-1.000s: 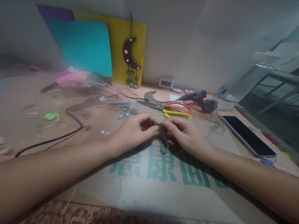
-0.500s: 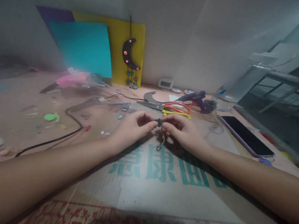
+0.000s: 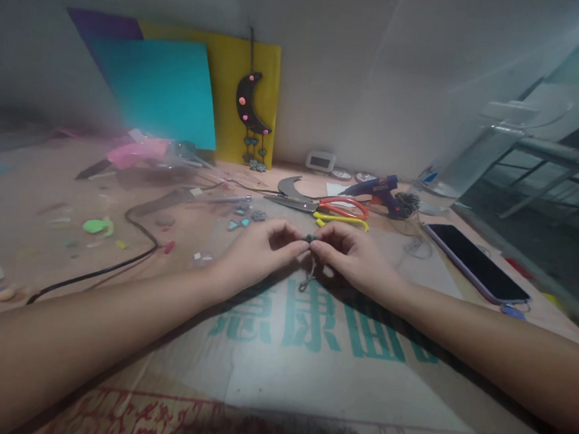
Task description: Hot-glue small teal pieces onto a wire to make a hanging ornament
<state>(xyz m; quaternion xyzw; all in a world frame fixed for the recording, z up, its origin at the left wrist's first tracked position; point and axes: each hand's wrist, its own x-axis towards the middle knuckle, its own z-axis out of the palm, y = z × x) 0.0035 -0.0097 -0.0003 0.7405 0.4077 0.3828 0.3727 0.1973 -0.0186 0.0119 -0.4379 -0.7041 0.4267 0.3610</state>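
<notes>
Between my fingertips is a small dark grey-green piece (image 3: 310, 239), mostly covered by the fingers, so its exact shape is hidden. A thin grey cord (image 3: 306, 282) with a looped end hangs below it. My left hand (image 3: 272, 246) pinches the piece from the left with thumb and forefinger. From the right, my right hand (image 3: 349, 252) pinches it too, the two thumbs nearly touching. Just beyond the hands lie scissors (image 3: 320, 209) with red and yellow handles. Small blue and grey cut pieces (image 3: 241, 223) rest beside my left hand.
A glue gun (image 3: 379, 190), a grey crescent cutout (image 3: 292, 187) and a white timer (image 3: 320, 160) are at the back. The phone (image 3: 476, 262) and a clear bottle (image 3: 490, 152) stand right. A decorated moon (image 3: 248, 100) hangs before coloured sheets. A black cable (image 3: 99, 272) and scraps lie left.
The fingertips have closed further over the small piece, and the thumbs have come closer together. The cord's looped end has swung slightly left.
</notes>
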